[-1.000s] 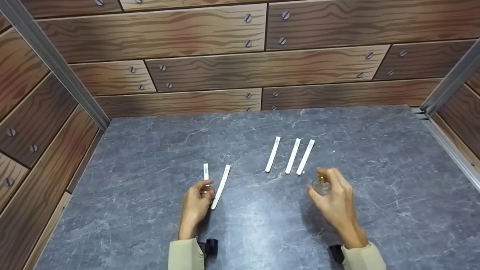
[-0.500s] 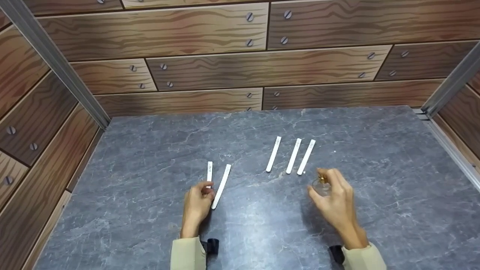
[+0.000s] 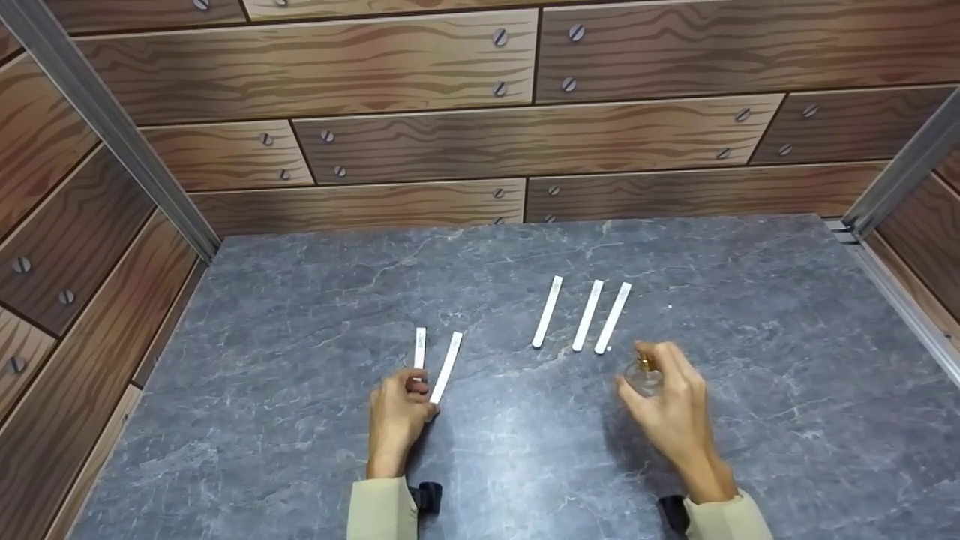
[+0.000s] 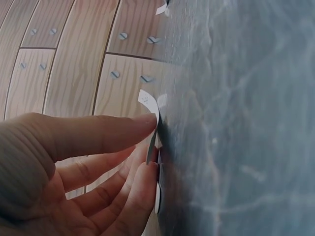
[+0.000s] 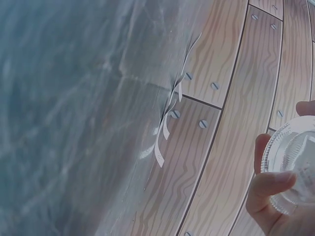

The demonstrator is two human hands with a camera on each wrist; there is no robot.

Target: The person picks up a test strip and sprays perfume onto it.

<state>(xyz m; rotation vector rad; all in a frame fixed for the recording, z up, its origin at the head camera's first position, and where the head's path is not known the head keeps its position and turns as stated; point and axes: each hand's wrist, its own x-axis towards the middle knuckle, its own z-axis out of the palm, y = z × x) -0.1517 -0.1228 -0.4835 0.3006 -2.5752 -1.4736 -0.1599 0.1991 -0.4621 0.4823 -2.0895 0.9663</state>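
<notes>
My left hand is by two white paper test strips at the left. Its thumb touches the near end of the right one of these, a test strip; the left one, another test strip, runs partly behind the fingers. In the left wrist view the thumb rests on a test strip with a printed end, the other fingers loosely bent beside it. My right hand holds a perfume bottle of clear glass with a gold top. Its ribbed round glass base shows in the right wrist view.
Three more white strips lie side by side right of centre on the grey marbled table. A wood-patterned wall stands behind, and metal posts rise at the sides.
The left test strip has shifted slightly to the right and straightened. My left hand has moved a little right, and its thumb now covers the right strip's near end. The right hand stays put.
</notes>
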